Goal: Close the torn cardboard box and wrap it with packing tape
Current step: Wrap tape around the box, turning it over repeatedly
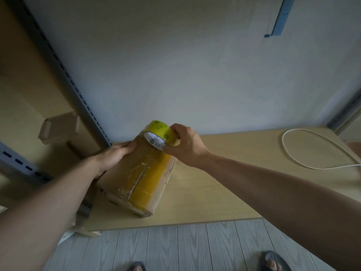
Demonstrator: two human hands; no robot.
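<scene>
A brown cardboard box (121,175) lies on the wooden table (224,192), its flaps closed. A strip of yellowish packing tape (150,178) runs along its top, right of the centre seam, and down the near end. My right hand (185,145) grips the yellow tape roll (161,133) at the box's far edge, thumb at the white core. My left hand (115,155) holds the box's left far side, fingers curled over the edge.
A white cord (304,151) loops on the table at the right. A small cardboard box (58,128) sits on shelving at the left, beside a grey slotted metal upright (64,71). A white wall is behind. My feet show on the plank floor below.
</scene>
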